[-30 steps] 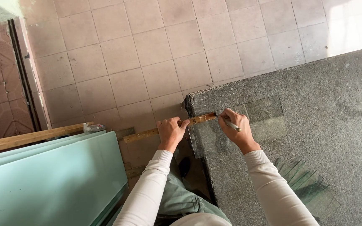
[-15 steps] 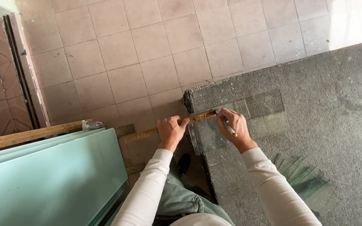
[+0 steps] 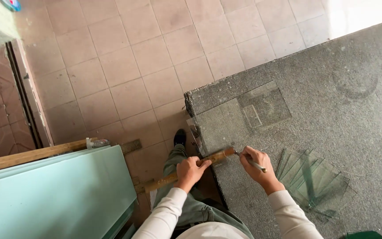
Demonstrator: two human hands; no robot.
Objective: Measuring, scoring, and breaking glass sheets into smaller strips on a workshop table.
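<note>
Glass lies flat on a grey stone table [image 3: 332,110]. It is a clear glass sheet [image 3: 226,124] near the table's corner, and one end sticks out a little past the edge, at about 9 o'clock from the middle of the sheet.

A wooden stick [image 3: 186,170] lies across the near end of the glass. The left hand [image 3: 190,171] is curled tight around the stick and presses it down at the table's edge. The stick runs on toward 8 o'clock, out over the floor.

The right hand [image 3: 256,164] is just at 3 o'clock from the left hand, by the far tip of the stick. Its fingers pinch a thin glass cutter [image 3: 254,163], like a pen. The tip points at the stick's end.

At 3 o'clock from the right hand sits a fan of small glass pieces [image 3: 317,181], stacked and spread out. A big pale green glass pane [image 3: 54,194] leans at 9 o'clock, well apart. Pink floor tiles [image 3: 133,66] show beyond the table.
</note>
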